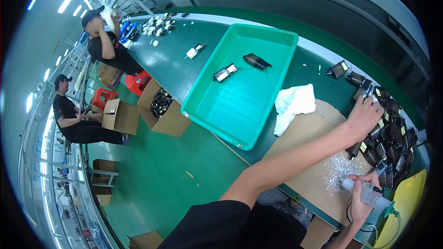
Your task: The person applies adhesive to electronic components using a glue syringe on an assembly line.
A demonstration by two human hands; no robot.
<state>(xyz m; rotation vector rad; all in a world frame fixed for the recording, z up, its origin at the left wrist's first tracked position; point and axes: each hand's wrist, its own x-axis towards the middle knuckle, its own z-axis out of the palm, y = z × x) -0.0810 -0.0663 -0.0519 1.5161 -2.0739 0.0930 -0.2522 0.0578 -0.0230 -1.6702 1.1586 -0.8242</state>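
My left hand (365, 116) reaches across to the pile of black parts (394, 131), its fingers closed on a small black housing (364, 88) at the pile's far end. Below it, my right hand (361, 205) grips a clear plastic cylinder (369, 194) with a whitish end and a green fitting (391, 210) joined to a thin clear tube. The cylinder's whitish end points at scattered white specks (339, 173) on a cardboard sheet (307, 157). A crumpled white cloth (295, 106) lies at the sheet's far left edge.
A green tray (240, 140) holding two black parts stands left of the cardboard. Beyond it are a white-ended part (195, 51) and a white pile (159, 24). A yellow bin (406, 210) is at right. Two people and an open carton (173, 122) of black pieces are at left.
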